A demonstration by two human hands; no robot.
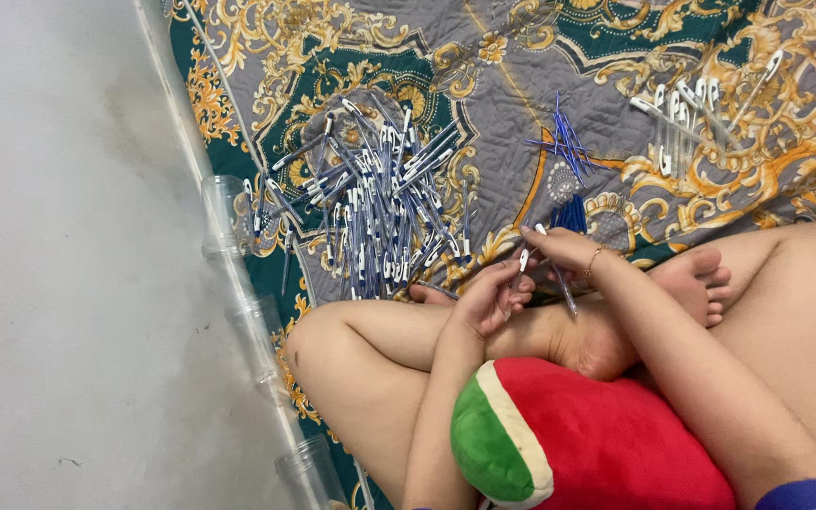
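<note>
left hand (491,300) curled shut on a pen (521,267), long axis running up away from the palm | right hand (564,248) just beside, fingers pinched on a refill (562,283) slanting down | pen pile (380,203) ahead, nearer the left hand | blanket (616,94) beneath

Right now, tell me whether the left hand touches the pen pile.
Apart. The head view shows quilt between the left hand and the pen pile.

Both hands close together above crossed legs, left hand (488,300) and right hand (559,247) fingers pinched.
</note>
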